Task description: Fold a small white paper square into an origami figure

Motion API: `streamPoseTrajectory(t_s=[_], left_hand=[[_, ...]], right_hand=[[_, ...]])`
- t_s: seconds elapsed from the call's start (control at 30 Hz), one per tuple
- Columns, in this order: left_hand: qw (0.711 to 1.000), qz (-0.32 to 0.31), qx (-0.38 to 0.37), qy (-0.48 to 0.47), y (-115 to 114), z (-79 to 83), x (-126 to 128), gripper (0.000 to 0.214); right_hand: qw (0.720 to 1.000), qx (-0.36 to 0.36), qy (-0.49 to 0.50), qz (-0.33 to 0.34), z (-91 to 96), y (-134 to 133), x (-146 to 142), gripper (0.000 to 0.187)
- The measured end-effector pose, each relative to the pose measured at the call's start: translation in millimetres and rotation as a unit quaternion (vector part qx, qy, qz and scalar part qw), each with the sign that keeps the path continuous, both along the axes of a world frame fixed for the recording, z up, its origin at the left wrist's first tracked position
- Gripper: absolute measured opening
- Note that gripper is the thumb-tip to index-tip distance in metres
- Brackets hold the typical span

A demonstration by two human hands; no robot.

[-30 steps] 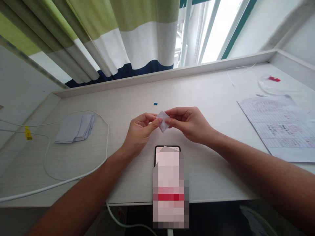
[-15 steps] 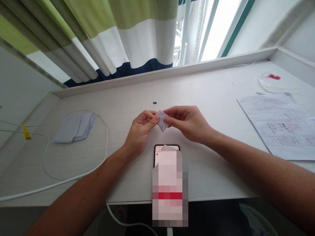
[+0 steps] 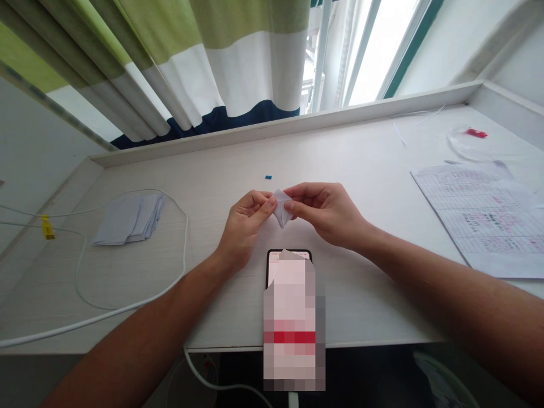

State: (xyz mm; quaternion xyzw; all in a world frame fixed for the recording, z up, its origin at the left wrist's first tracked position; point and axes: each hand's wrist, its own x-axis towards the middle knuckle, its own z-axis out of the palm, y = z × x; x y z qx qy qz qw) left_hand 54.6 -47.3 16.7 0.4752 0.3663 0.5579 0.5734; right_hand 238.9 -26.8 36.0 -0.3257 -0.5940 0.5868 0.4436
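A small folded piece of white paper (image 3: 281,208) is held just above the pale desk (image 3: 365,170), between both hands. My left hand (image 3: 243,226) pinches its left side with thumb and forefinger. My right hand (image 3: 327,212) pinches its right side, fingers curled. A phone (image 3: 290,317) lies flat on the desk right below the hands, near the front edge, with its screen lit.
A stack of white paper slips (image 3: 127,220) lies at the left, ringed by a white cable (image 3: 127,309) with a yellow tag (image 3: 46,228). A printed sheet (image 3: 484,218) lies at the right. A tiny blue bit (image 3: 268,177) sits behind the hands. Curtain and window stand beyond the desk.
Both hands keep their pinch on the folded paper, and the fingers shift slightly on it. The view has drifted a little.
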Motion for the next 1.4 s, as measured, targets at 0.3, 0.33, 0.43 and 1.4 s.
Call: streamPoseTrajectory(t_s=[0.3,0.33,0.43,1.4], left_hand=[[1.0,0.017,0.018,0.001,-0.8,-0.2,2.2,0.03],[1.0,0.018,0.024,0.004,-0.7,-0.5,2.2,0.029],[0.999,0.028,0.032,0.03,-1.1,0.5,2.4,0.029],[0.93,0.089,0.237,0.265,0.7,4.7,-16.3,0.023]], right_hand=[[0.999,-0.018,0.029,0.001,0.5,1.0,0.5,0.029],[0.999,-0.02,0.031,0.0,0.8,1.2,0.7,0.029],[0.999,-0.029,0.034,0.001,1.9,1.3,0.8,0.03],[0.997,-0.061,0.037,-0.019,4.0,1.0,0.4,0.032]])
